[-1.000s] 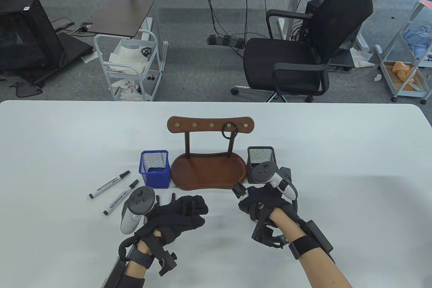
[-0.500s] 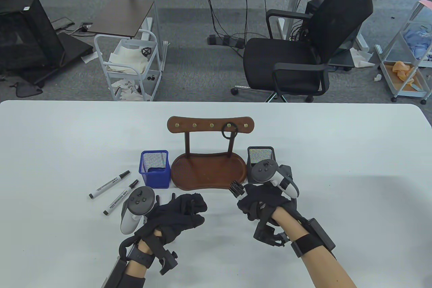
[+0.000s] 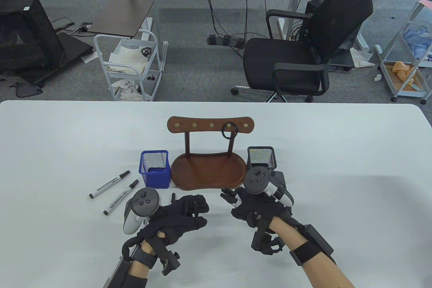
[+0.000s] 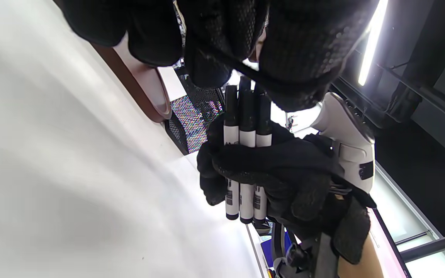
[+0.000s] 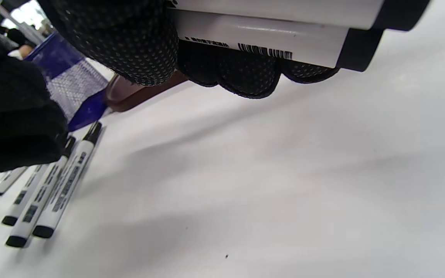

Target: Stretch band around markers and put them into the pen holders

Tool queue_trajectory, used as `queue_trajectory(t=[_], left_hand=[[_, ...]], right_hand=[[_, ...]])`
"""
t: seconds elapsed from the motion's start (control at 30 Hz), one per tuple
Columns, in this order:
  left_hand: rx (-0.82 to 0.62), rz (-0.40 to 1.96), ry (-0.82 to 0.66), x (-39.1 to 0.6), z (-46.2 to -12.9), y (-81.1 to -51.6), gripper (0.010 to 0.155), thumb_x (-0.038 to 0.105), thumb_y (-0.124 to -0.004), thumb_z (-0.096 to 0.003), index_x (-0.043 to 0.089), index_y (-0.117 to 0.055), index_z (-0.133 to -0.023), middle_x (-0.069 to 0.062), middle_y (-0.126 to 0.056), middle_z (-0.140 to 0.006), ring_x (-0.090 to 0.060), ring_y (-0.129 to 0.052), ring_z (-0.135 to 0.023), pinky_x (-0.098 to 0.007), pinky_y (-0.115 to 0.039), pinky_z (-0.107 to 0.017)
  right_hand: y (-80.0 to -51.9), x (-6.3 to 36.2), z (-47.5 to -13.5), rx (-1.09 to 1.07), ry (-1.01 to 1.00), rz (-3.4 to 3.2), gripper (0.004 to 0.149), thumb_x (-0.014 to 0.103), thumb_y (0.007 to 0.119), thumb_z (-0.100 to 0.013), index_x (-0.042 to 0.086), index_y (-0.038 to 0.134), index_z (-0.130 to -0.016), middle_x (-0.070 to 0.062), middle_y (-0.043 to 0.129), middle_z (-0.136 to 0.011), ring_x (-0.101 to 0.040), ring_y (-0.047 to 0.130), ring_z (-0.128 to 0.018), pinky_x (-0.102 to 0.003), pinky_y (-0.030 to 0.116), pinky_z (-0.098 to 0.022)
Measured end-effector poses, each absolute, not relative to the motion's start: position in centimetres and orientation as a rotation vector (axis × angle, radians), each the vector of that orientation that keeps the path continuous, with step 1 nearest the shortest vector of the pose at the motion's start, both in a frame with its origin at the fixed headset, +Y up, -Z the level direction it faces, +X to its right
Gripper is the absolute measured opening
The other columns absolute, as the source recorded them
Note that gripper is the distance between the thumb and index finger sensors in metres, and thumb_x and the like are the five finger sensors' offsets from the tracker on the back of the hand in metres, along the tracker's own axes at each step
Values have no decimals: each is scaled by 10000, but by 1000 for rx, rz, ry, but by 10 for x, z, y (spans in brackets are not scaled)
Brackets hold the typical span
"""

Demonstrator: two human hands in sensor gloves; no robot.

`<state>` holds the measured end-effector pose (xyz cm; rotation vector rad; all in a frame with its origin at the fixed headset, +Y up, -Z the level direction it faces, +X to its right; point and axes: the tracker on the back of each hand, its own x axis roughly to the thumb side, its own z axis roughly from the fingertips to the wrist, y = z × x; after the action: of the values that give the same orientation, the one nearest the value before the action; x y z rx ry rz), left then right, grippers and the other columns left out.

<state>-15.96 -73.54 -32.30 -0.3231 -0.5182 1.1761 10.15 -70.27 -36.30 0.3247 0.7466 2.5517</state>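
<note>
My right hand [image 3: 240, 206] grips a bundle of three white markers with black caps [image 3: 230, 197], caps pointing left toward my left hand [image 3: 197, 212]. In the left wrist view the bundle [image 4: 247, 143] stands upright in the right hand's fist [image 4: 284, 170], its caps just under my left fingers [image 4: 222, 34]. Those fingers are curled and hold a thin black band [image 4: 245, 71] stretched between them above the caps. The right wrist view shows the marker barrels [image 5: 269, 27] in the fingers' grasp. A blue mesh pen holder [image 3: 155, 168] and a black one [image 3: 260, 157] stand behind the hands.
A brown wooden rack with a tray [image 3: 208, 169] stands between the holders; another black band [image 3: 229, 131] hangs on one of its pegs. Loose markers [image 3: 109, 185] lie on the white table [image 3: 337, 166] left of my left hand, also seen in the right wrist view [image 5: 52, 193].
My right hand has moved left with the marker bundle and tipped its caps toward my left hand. The left hand has edged slightly right; the gap between the hands has narrowed.
</note>
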Motion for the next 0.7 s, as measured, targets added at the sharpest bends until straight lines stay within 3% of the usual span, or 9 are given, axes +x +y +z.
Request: queue_trajectory(t=[0.33,0.7], left_hand=[[-328,1164,-549,-158,-322,-735,753,376,-937,-501,69,-579,-1088,-171,-772,-1108,-477,-624,-1047,-661,-586,-729],[-319,1154,-560,-157,-322,-735,767,377,-941,-497,62,-573,-1093,-186,-759,-1118,-495,-593,-1066,-666,-582,-732]], right_hand=[[-693,70,-339,539,801,2523,470,319,899,-500,242,666,-901,-12,916,-820,-272,987,-641,-526,807,-597],[-699,55,-338,560,840,2543,472,319,897,-502,236,665,-905,-15,917,-819,-273,987,-640,-527,806,-595]])
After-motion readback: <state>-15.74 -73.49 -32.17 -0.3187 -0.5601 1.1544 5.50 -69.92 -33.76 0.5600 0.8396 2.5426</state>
